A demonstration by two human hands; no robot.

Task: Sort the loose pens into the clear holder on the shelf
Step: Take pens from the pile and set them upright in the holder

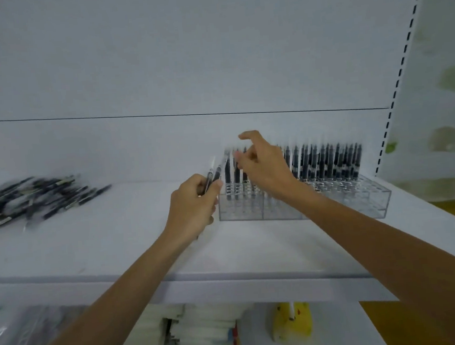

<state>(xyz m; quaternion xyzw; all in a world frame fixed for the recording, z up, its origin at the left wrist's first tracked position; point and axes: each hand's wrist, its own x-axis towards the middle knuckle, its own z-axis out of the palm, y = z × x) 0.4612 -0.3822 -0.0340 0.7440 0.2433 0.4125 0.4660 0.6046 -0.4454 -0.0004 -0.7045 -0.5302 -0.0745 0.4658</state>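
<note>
Loose pens [32, 198] lie heaped at the far left of the white shelf [118, 249]. The clear holder [345, 198] stands at the right, with upright pens [329, 161] along its far rows. Of the hands, the left hand [193, 205] grips a small bundle of pens [213, 173] just left of the holder. The right hand [264, 166] hovers over the holder's left end; blur hides whether its curled fingers pinch anything.
</note>
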